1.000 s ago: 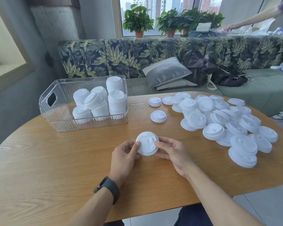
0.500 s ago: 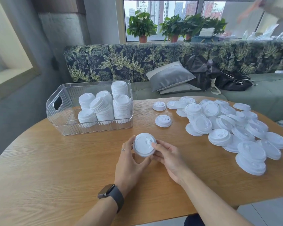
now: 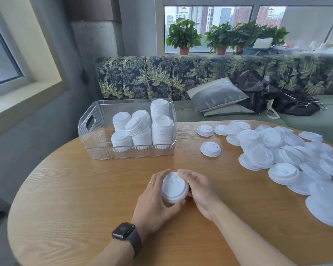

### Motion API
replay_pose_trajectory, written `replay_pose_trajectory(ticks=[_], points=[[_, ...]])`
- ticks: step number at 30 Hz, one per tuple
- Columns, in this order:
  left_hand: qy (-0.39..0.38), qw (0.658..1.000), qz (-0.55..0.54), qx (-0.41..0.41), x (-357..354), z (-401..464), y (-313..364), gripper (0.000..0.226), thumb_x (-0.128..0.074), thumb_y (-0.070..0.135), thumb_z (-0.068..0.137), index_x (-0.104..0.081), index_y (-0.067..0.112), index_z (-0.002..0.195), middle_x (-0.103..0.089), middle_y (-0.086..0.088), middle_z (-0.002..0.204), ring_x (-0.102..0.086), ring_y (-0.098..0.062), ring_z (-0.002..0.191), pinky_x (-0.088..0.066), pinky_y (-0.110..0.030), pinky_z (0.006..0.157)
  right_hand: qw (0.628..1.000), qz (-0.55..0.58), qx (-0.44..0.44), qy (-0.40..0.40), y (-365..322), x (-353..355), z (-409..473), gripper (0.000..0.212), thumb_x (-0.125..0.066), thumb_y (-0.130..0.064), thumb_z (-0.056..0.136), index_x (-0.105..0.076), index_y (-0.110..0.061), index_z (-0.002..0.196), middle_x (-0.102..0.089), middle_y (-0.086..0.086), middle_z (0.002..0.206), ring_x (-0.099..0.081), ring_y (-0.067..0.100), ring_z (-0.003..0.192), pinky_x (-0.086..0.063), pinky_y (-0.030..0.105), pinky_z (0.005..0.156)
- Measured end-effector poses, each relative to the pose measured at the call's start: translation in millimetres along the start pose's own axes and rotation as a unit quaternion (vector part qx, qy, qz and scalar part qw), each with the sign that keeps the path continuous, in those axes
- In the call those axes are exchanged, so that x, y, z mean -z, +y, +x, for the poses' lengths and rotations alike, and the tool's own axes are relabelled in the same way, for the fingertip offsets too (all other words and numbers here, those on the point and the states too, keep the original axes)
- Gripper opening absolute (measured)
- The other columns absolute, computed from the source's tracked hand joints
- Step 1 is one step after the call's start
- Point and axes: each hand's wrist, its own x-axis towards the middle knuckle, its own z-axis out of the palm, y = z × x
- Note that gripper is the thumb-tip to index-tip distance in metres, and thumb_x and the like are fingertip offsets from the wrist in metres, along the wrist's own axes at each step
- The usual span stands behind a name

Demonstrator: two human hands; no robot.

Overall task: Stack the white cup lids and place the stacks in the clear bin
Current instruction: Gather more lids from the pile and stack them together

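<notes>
I am watching both hands curling around one round, smooth white plastic lid (image 3: 174,188) just above the oval wood-grain table (image 3: 69,198): the left hand (image 3: 156,200) is cupping its left rim, and the right hand (image 3: 199,191) is gripping its right rim. The ribbed clear bin (image 3: 96,143) is sitting behind them, holding six lid stacks (image 3: 161,129). A loose heap of lids (image 3: 288,158) is spreading across the right side, too overlapped to count.

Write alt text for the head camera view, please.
Both hands, left hand and right hand, hold a white cup lid above a wooden table. A clear bin with lid stacks stands behind; loose lids lie at right.
</notes>
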Motion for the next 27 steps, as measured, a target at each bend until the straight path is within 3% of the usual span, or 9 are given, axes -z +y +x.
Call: replay_pose_trajectory(ticks=[4, 9, 13, 17, 21, 24, 27], points=[[0.048, 0.998, -0.007, 0.039, 12, 1, -13, 0.087, -0.078, 0.069, 0.076, -0.031, 0.045, 0.146, -0.037, 0.032, 0.138, -0.044, 0.014, 0.116, -0.038, 0.001, 0.078, 0.999, 0.017, -0.002, -0.034, 5, -16, 5, 0.032, -0.076, -0.026, 0.092, -0.071, -0.008, 0.118, -0.074, 0.011, 0.094, -0.064, 0.023, 0.080, -0.051, 0.035, 0.072], [0.044, 0.997, -0.015, 0.054, 27, 1, -27, 0.087, -0.077, 0.069, 0.073, -0.031, 0.047, 0.142, -0.040, 0.030, 0.138, -0.048, 0.011, 0.120, -0.039, -0.001, 0.084, 0.999, -0.005, -0.003, -0.053, 12, -33, 14, 0.042, -0.084, -0.030, 0.081, -0.075, -0.014, 0.118, -0.078, 0.015, 0.107, -0.068, 0.025, 0.090, -0.050, 0.042, 0.083], [0.038, 0.998, 0.001, 0.055, 38, -3, -39, 0.082, -0.076, 0.069, 0.074, -0.032, 0.047, 0.140, -0.044, 0.030, 0.136, -0.049, 0.010, 0.121, -0.037, 0.001, 0.087, 0.998, -0.017, -0.001, -0.067, 11, -43, 18, 0.026, -0.076, -0.019, 0.091, -0.076, -0.012, 0.116, -0.078, 0.017, 0.104, -0.068, 0.024, 0.086, -0.053, 0.040, 0.082], [0.046, 0.997, 0.021, 0.061, 47, -4, -49, 0.083, -0.077, 0.072, 0.073, -0.034, 0.045, 0.138, -0.045, 0.029, 0.135, -0.051, 0.006, 0.120, -0.041, -0.007, 0.089, 0.997, -0.017, 0.002, -0.075, 12, -57, 22, 0.023, -0.073, -0.015, 0.093, -0.076, -0.009, 0.116, -0.077, 0.015, 0.093, -0.065, 0.028, 0.079, -0.054, 0.037, 0.068], [0.041, 0.997, 0.034, 0.057, 58, -1, -57, 0.083, -0.079, 0.068, 0.075, -0.034, 0.044, 0.140, -0.045, 0.027, 0.136, -0.050, 0.004, 0.122, -0.047, -0.017, 0.094, 0.997, -0.017, -0.005, -0.078, 13, -68, 27, 0.024, -0.073, -0.016, 0.093, -0.076, -0.011, 0.117, -0.078, 0.013, 0.097, -0.067, 0.023, 0.082, -0.054, 0.038, 0.074], [0.030, 0.997, 0.030, 0.058, 64, 1, -62, 0.082, -0.080, 0.059, 0.077, -0.030, 0.046, 0.141, -0.044, 0.028, 0.137, -0.049, 0.006, 0.122, -0.041, -0.007, 0.091, 0.997, -0.005, -0.006, -0.078, 14, -74, 30, 0.023, -0.073, -0.016, 0.093, -0.076, -0.011, 0.115, -0.078, 0.013, 0.098, -0.069, 0.022, 0.084, -0.055, 0.035, 0.077], [0.025, 0.998, 0.022, 0.058, 64, 3, -67, 0.083, -0.079, 0.053, 0.077, -0.030, 0.047, 0.143, -0.042, 0.031, 0.139, -0.048, 0.007, 0.125, -0.036, 0.000, 0.090, 0.997, 0.011, -0.015, -0.069, 11, -79, 31, 0.022, -0.070, -0.019, 0.096, -0.074, -0.007, 0.114, -0.078, 0.012, 0.097, -0.071, 0.021, 0.080, -0.057, 0.028, 0.067]])
